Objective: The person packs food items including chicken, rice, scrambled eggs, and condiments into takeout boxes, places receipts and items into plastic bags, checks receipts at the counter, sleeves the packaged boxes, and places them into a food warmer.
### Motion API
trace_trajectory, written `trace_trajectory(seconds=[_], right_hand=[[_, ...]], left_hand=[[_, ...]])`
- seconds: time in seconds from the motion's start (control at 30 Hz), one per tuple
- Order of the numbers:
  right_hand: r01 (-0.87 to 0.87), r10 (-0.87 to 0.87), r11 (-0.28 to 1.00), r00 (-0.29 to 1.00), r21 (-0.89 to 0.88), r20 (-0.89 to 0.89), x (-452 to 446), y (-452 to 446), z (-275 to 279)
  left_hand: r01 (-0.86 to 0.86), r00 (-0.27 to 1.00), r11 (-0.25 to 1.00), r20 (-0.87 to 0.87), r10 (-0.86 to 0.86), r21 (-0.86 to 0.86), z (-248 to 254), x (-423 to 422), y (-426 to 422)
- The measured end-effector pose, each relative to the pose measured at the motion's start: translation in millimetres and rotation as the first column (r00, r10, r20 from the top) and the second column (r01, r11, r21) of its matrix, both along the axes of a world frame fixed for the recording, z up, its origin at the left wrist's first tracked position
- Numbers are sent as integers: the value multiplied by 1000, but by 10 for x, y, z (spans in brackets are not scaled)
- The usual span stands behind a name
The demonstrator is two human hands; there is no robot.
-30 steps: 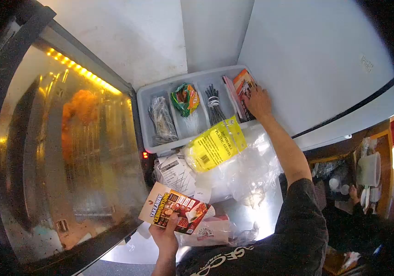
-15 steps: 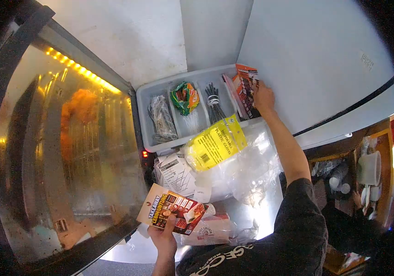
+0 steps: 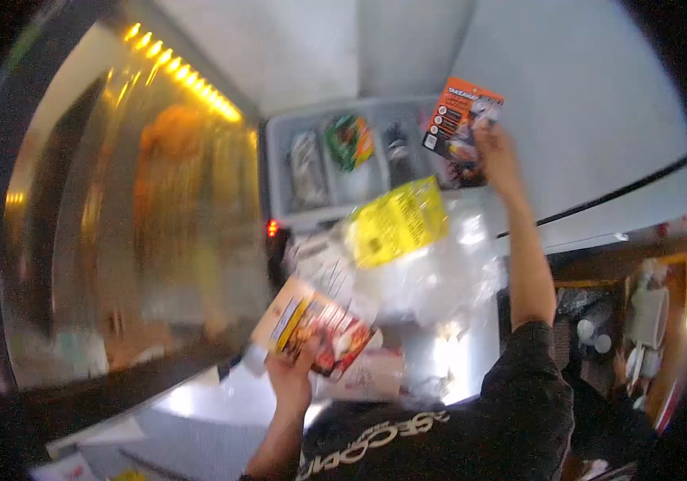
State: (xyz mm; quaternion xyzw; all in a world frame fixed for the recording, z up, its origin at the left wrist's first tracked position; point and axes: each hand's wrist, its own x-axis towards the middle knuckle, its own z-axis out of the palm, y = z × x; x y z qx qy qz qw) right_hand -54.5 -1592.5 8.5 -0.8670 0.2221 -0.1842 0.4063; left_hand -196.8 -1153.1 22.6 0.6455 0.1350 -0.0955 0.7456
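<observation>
My left hand [image 3: 291,381] grips a takeaway leaflet [image 3: 323,325] with food pictures, its thumb across the front. My right hand [image 3: 495,156] is closed on an orange and black takeaway leaflet [image 3: 459,120] and holds it over the right end of a grey compartment tray [image 3: 277,164]. In the tray lie a clear plastic-wrapped bundle [image 3: 309,168], a green and orange packet [image 3: 350,143] and a dark bundle of thin strips [image 3: 398,152]. A yellow packet of disposable plastic gloves [image 3: 399,224] lies in front of the tray.
Left stands a lit glass cabinet [image 3: 183,240] with yellow lamps. Printed papers [image 3: 323,260], clear plastic bags [image 3: 447,272] and a white and red printed bag [image 3: 375,373] cover the counter. At the right are shelves with containers [image 3: 648,313].
My right hand has lifted the orange leaflet up out of the tray's right compartment, turning its printed front into view. My left hand still holds its leaflet. The view has shifted and blurred.
</observation>
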Motion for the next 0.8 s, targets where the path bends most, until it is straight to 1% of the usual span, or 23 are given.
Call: trace_trajectory(seconds=[0.03,0.07,0.1,0.13,0.17,0.2,0.23,0.27,0.3,0.33,0.37,0.4,0.47,0.5,0.53,0.57,0.6,0.63,0.67,0.7,0.73,0.77,0.8], right_hand=[[-192,179,946,981,262,71,-152,297,280],[-363,312,794,932,488,184,-333,598,473],[-488,430,704,871,516,237,-522,842,519],[-595,525,605,798,529,296,-703,1013,535],[-617,726,471,677,630,120,-829,1067,409],[-603,728,385,664,699,172,-956,1488,415],[-584,706,410,689,701,162,-1060,1845,447],[-536,764,407,643,740,46,-1111,2064,478],[-515,782,427,623,743,-18,-1206,2239,415],[-482,762,309,642,820,90,-1304,2357,295],[-465,722,186,662,866,200,-1366,2441,179],[-445,669,253,722,859,177,-1433,2475,181],[-400,538,387,830,831,148,-1588,2571,294],[-479,487,580,852,658,191,-1634,2544,350],[-432,383,668,898,605,217,-1762,2518,556],[-402,273,815,902,417,336,-1870,2502,749],[-404,205,839,855,364,477,-2023,2578,877],[-398,140,862,782,314,608,-2186,2667,971],[-600,422,793,668,108,613,-2282,2741,984],[-758,665,646,501,-91,554,-2377,2829,964],[-771,717,636,611,46,336,-2492,3044,945],[-748,740,664,657,-2,145,-2497,3165,731],[-782,783,621,622,-46,-3,-2461,3187,514]], left_hand=[[16,1000,1000,-12,-15,17,-21,9,21],[46,998,995,-53,-41,89,-54,0,60],[86,994,985,-86,-73,148,-47,-1,77],[63,996,993,-75,-56,97,-10,-16,60],[53,997,998,-61,-51,37,-2,-22,18],[48,998,998,-48,-49,-27,4,-12,-6],[80,995,992,-47,-85,-95,-8,-25,17],[110,991,981,-55,-120,-163,-46,-79,64],[131,986,966,-76,-151,-224,-58,-191,116],[220,967,973,149,-207,-73,42,-222,116],[237,951,971,209,-226,-30,45,-231,152],[254,942,967,232,-243,-18,73,-272,193],[309,934,950,197,-297,-36,219,-354,326],[356,922,934,175,-344,-40,397,-418,423],[402,907,914,154,-392,-44,576,-483,521],[394,907,918,181,-381,-44,624,-526,591],[384,907,922,206,-368,-46,663,-583,662],[373,907,926,229,-354,-47,705,-672,723],[372,906,928,223,-360,-10,735,-748,762],[344,921,936,221,-321,-73,752,-812,789],[317,934,939,218,-284,-136,755,-856,811],[314,936,935,217,-276,-164,712,-864,872],[311,939,931,216,-269,-191,667,-872,933]])
